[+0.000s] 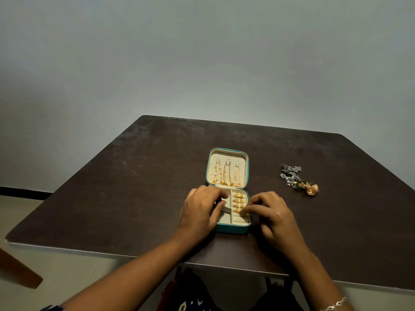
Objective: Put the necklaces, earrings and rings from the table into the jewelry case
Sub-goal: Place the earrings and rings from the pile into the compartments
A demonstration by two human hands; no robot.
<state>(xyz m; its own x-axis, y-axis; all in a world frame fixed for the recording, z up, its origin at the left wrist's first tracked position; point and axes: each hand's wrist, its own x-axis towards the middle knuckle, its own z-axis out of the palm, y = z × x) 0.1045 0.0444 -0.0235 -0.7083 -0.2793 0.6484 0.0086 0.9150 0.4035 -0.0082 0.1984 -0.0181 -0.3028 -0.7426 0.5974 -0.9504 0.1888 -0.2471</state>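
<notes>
Presently the person's right hand (272, 213) is pinching the nearest ring (237, 211) between thumb and forefinger, its grip closed down tight on the gold piece while the other fingers are curling loosely above the jewelry case (233, 230). That ring is sitting in the right-hand roll of the case's lower half, just behind three more rings (238, 200) lined up in the same slot. The left hand (201, 208) is resting across the left compartments, its grip slack and spread (fingers laid fairly flat, thumb bent onto the cream lining), holding nothing. Three necklaces (225, 173) are hanging in the opened lid. A heap of earrings (296, 179) is lying on the desk (134, 187), well apart to the right of the case.
</notes>
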